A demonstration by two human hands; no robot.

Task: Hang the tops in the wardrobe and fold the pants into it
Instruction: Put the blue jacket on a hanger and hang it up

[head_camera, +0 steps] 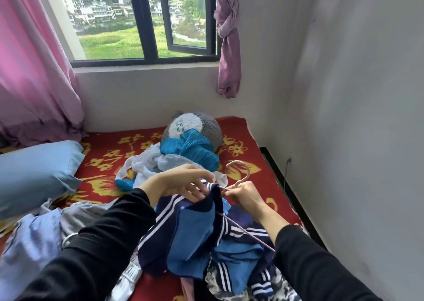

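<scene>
Gripping a pink hanger at its neck, right hand closing tight, left hand pinching the collar of a navy striped jacket, clothes lying heaped on the red bed beneath.

1. A pillow lay at the bed's left side
2. A plush toy sat at the far end, below the window
3. Loose garments lay just before the toy
4. A jacket on a hanger lay nearest, between both hands
</scene>
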